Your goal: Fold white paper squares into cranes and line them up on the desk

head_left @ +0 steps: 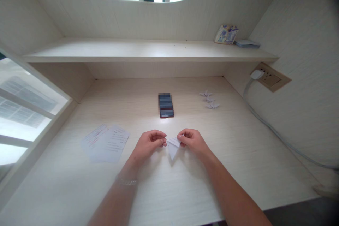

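A small piece of white folded paper (173, 148) hangs point-down between my hands, with faint print on its upper flap. My right hand (192, 140) pinches its upper right corner between thumb and fingers. At the paper's left corner is my left hand (151, 144), its thumb and fingers closed together at the edge; the exact contact is hard to make out. Farther back on the right stand several small folded paper cranes (209, 100) in a column. To the left lie printed sheets of paper (106, 144), overlapping and flat on the desk.
A dark phone (166, 106), its screen blurred, lies beyond my hands on the desk (238, 155). Above the back runs a shelf (148, 49) with a colourful packet (226, 34) and a thin stack (247, 43). A grey cable (272, 129) hangs from the wall socket (272, 77) at right.
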Demonstrator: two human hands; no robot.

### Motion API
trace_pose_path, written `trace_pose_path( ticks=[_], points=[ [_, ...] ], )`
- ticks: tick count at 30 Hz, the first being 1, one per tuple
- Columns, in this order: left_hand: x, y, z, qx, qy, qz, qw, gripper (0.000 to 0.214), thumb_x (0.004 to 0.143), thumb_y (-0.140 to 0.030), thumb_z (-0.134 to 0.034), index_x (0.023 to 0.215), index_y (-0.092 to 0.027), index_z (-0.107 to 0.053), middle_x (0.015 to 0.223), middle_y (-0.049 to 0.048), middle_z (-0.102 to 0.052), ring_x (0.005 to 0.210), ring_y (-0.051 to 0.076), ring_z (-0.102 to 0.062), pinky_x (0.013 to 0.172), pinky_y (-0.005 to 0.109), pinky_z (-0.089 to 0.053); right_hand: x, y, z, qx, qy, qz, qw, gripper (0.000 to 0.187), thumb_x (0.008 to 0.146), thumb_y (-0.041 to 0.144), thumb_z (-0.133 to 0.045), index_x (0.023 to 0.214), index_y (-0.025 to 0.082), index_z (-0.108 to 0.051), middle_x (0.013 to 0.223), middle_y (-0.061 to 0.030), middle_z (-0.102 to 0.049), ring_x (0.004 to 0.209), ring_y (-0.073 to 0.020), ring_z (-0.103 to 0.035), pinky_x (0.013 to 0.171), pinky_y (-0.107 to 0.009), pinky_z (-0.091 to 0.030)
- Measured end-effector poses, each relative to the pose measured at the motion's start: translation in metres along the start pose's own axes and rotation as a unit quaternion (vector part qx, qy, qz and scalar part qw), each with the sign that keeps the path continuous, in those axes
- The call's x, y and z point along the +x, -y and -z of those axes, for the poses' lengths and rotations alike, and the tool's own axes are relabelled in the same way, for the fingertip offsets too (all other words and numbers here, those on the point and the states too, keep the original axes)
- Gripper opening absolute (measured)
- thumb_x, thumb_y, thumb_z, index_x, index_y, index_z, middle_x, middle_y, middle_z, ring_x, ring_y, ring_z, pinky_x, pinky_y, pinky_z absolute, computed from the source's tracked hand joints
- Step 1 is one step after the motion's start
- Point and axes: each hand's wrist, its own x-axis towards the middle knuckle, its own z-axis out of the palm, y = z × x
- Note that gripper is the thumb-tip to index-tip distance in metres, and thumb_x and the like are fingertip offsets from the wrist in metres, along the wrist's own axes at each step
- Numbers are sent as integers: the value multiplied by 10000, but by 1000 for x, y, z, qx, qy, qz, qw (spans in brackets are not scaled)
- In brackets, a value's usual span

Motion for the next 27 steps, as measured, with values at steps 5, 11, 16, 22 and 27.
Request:
trace_pose_path(
  ticks=[5, 11, 16, 22, 27],
  points=[
    [0, -1, -5, 2, -11, -8, 1000, 176, 711, -214, -625, 868, -137, -637, 764, 55, -669, 704, 151, -617, 665, 259, -473, 1, 0, -1, 2, -16, 8, 1000, 162, 714, 302, -631, 705, 140, -619, 517, 11, -567, 481, -110, -504, 490, -226, -385],
    [3, 3, -5, -4, -24, -22, 999, 137, 684, -106, -592, 808, -137, -643, 742, 35, -659, 681, 130, -598, 656, 237, -468, 0, 2, -5, -10, -9, 8, 1000, 164, 710, 304, -637, 711, 140, -624, 521, 10, -571, 484, -113, -513, 492, -228, -397],
    [3, 4, -5, -21, -34, -30, 999, 163, 712, -163, -609, 871, -141, -637, 783, 43, -657, 696, 134, -598, 655, 243, -472, 0, 1, -5, -13, -24, 14, 1000, 179, 720, 318, -631, 721, 139, -625, 527, 4, -581, 495, -117, -525, 507, -232, -411],
    [4, 6, -9, 21, -89, -64, 994, 178, 707, -217, -645, 871, -149, -638, 820, 48, -656, 749, 143, -598, 665, 230, -459, -1, 3, -11, -35, 7, 20, 999, 146, 736, 290, -596, 731, 147, -627, 592, -1, -598, 550, -126, -546, 544, -237, -426],
    [2, 7, -15, 38, -26, -76, 996, 160, 718, -179, -618, 875, -148, -634, 781, 39, -646, 717, 134, -588, 661, 237, -456, -4, 3, -17, -126, 36, 50, 990, 103, 732, 211, -553, 712, 157, -639, 657, 0, -618, 602, -121, -537, 548, -220, -392]
  ],
)
